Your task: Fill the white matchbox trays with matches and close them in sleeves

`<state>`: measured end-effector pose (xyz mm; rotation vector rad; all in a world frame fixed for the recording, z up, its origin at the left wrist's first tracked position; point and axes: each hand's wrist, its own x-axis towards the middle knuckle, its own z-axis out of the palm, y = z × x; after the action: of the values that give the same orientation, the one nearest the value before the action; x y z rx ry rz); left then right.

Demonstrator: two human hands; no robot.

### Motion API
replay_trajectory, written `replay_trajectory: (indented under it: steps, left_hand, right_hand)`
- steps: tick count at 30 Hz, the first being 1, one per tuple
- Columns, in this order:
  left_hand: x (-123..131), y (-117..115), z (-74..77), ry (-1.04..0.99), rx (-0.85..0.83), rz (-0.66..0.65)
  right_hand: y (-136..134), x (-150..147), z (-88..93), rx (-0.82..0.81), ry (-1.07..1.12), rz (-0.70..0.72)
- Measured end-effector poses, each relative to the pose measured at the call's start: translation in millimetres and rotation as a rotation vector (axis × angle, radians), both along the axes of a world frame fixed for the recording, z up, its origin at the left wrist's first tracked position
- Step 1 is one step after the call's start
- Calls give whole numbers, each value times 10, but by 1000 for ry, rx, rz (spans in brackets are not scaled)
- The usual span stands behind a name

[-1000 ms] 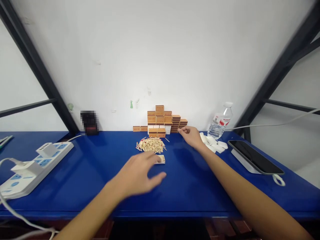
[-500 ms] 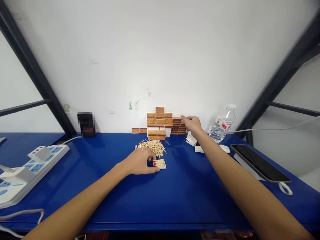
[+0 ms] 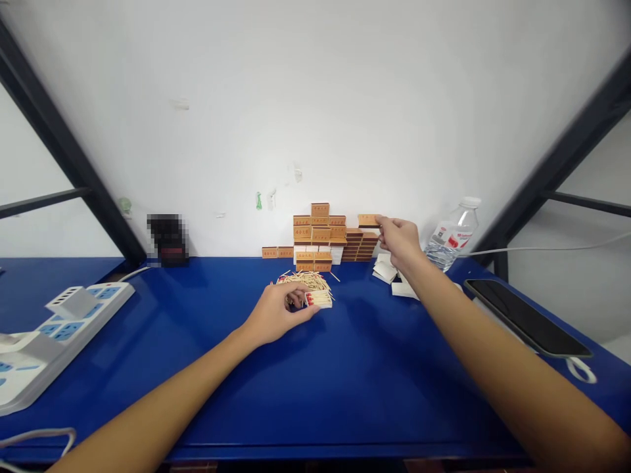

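Note:
My left hand [image 3: 280, 312] grips a small white matchbox tray [image 3: 324, 305] between thumb and fingers, tilted toward me. Red-tipped matches [image 3: 318, 298] lie side by side in it. Behind that hand spreads a heap of loose matches [image 3: 310, 281], partly covered by the fingers. My right hand [image 3: 398, 240] pinches an orange matchbox sleeve [image 3: 369, 221] with a dark striking strip, above a stack of dark-sided sleeves [image 3: 359, 246]. Left of this stack, orange matchboxes [image 3: 320, 233] are piled in tiers against the wall, with white trays among them.
White trays or card pieces [image 3: 384, 268] lie under my right forearm. A water bottle [image 3: 453, 236] and a phone [image 3: 527, 316] are to the right. On the left is a power strip [image 3: 93, 314] with cables. Dark metal posts [image 3: 54, 118] flank the blue table [image 3: 296, 387].
My right hand has lifted a sleeve off the stack and moved slightly up. My left hand has raised the match-filled tray off the table and tilted it.

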<state>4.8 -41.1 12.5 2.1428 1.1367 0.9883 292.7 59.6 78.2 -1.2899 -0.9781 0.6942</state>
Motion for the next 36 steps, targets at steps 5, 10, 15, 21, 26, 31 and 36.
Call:
replay_trajectory:
  steps: [5,10,15,21,26,31,36]
  left_hand:
    - [31,-3,35,-195,-64,43]
    - [11,43,35,-268,-49,86]
    - [-4,58,40,-279,-71,97]
    - [-7,67,10,-313,-58,135]
    - [0,80,-23,-350,-84,113]
    - [-1,99,-22,-425,-151,108]
    - [-5,107,-12,-507,-276,54]
  right_hand:
    - [-688,-281,-301,-19,8,301]
    - [-867,-403,-520,-108,-24,616]
    - [-836,-382,-540,-127,-60,601]
    - [-837,-356,-524,-129,-47,568]
    - [-852,-391,-577,-151,-99,635]
    - [-855,-400,-613,-194,-51,668]
    - [-860,-397,-613,-185,-7,712]
